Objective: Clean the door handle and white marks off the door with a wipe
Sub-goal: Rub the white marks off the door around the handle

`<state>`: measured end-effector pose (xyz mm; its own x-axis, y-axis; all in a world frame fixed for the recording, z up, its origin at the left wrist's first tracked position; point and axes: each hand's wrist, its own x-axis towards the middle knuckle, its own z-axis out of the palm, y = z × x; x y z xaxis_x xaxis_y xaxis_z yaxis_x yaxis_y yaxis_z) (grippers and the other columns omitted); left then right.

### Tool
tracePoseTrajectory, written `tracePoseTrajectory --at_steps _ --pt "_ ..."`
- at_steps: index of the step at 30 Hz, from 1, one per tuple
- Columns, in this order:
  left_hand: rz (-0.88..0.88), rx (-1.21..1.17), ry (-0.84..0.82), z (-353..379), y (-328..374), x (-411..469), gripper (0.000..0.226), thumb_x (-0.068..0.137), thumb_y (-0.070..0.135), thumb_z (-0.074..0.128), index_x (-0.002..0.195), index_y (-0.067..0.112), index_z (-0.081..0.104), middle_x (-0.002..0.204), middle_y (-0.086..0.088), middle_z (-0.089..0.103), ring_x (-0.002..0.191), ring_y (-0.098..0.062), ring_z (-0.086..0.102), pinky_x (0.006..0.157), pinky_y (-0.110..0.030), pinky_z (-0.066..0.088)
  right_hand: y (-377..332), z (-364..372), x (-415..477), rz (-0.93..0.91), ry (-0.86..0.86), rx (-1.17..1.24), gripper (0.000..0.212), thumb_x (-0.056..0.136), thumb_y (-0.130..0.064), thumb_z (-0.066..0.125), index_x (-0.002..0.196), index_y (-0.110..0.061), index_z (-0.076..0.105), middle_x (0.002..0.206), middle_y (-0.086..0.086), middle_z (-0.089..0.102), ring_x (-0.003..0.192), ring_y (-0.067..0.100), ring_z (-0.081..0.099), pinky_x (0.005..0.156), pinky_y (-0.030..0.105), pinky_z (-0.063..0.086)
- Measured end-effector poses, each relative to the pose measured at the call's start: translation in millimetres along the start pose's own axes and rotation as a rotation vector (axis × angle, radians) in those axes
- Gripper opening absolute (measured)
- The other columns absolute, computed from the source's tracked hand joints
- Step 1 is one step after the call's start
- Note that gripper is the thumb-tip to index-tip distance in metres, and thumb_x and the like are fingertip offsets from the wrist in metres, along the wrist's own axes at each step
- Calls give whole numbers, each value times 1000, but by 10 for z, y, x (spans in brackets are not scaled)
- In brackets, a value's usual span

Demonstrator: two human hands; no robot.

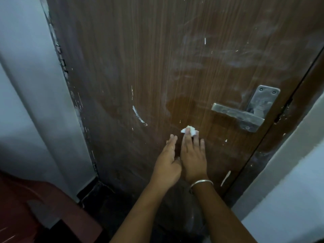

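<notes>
A brown wooden door [157, 58] fills the view, streaked with white smears and flecks. A curved white mark [138, 114] lies left of centre, and a longer white streak [225, 178] sits low on the right. The metal lever handle [238, 114] and its plate are on the door's right side. My right hand [192, 155], with a silver bangle on the wrist, presses a small crumpled white wipe [190, 129] flat against the door with straight fingers, below and left of the handle. My left hand [168, 160] rests beside it, fingers straight against the door.
A pale wall [26, 85] and the chipped door frame edge [73, 95] run down the left. A reddish-brown piece of furniture [35, 216] sits at the lower left. The dark door jamb [273, 137] and a light wall [298, 190] stand on the right.
</notes>
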<state>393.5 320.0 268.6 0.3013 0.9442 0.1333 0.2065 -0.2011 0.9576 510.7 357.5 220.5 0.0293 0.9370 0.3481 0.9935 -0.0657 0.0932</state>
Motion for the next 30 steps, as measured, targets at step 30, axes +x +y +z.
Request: tracePoseTrajectory --at_steps 30 --pt "223 126 82 -442 767 23 71 89 -8 39 150 16 12 159 3 8 144 -5 4 119 -29 12 -251 -933 693 -383 33 -748 69 97 -44 25 147 -13 -10 158 8 -8 144 28 -7 112 50 -12"
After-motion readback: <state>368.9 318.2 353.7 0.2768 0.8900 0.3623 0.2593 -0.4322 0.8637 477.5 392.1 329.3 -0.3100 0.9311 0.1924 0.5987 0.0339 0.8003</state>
